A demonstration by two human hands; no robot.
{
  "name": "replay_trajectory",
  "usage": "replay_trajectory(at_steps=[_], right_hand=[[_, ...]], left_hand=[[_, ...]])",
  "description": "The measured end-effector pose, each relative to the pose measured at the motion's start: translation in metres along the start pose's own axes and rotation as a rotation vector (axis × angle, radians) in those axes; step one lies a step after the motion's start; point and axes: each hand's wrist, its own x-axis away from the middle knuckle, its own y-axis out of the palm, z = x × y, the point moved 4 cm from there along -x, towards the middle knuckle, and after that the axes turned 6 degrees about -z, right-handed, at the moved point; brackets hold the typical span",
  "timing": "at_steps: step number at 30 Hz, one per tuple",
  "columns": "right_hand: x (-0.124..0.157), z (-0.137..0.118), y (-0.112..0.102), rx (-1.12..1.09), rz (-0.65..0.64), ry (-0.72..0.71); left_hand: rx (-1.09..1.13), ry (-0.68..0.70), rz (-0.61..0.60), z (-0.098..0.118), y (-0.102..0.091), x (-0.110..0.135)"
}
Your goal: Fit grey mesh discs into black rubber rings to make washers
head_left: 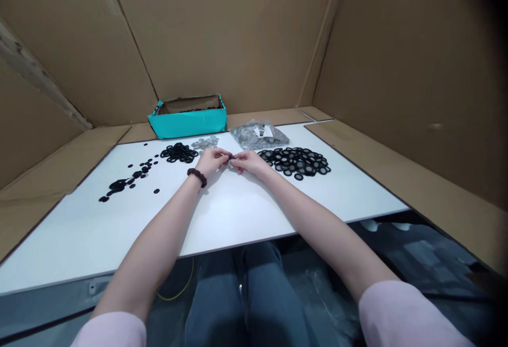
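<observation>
Both arms reach forward over the white bench; the hands meet at its middle, fingertips touching.

Left hand: grip narrow, fingers pinched on a small dark piece. Dark bead bracelet on the wrist.

Right hand: grip also narrow, fingertips closed on the same piece from the other side. The piece sits between the two hands, just above the bench surface; too small to tell its make.

Around the hands:
- Heap of black rings just left of the left hand.
- Loose black bits scattered farther left.
- Small cluster of pale discs behind the hands.
- Clear bag of grey discs behind the right hand.
- Pile of black-rimmed rings with pale centres just beside the right hand.
- Teal box at the back edge, open top.

Cardboard walls enclose the bench on three sides.
</observation>
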Motion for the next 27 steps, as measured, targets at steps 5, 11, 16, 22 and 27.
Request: replay_trajectory(at_steps=[5, 11, 16, 22, 27], right_hand=[[-0.002, 0.002, -0.003, 0.052, -0.02, 0.001], [0.001, -0.001, 0.0, 0.134, -0.132, -0.01], [0.001, -0.002, 0.001, 0.127, -0.177, 0.012], [-0.001, -0.001, 0.0, 0.093, -0.146, 0.009], [-0.002, 0.0, -0.001, 0.02, -0.113, 0.039]], left_hand=[[0.035, 0.035, -0.088, 0.008, -0.001, 0.003], [0.038, -0.061, -0.172, 0.017, 0.0, 0.011], [0.022, -0.091, -0.172, 0.018, 0.001, 0.011], [-0.021, -0.104, -0.14, 0.017, 0.0, 0.012], [-0.057, -0.102, -0.057, 0.015, 0.002, 0.011]])
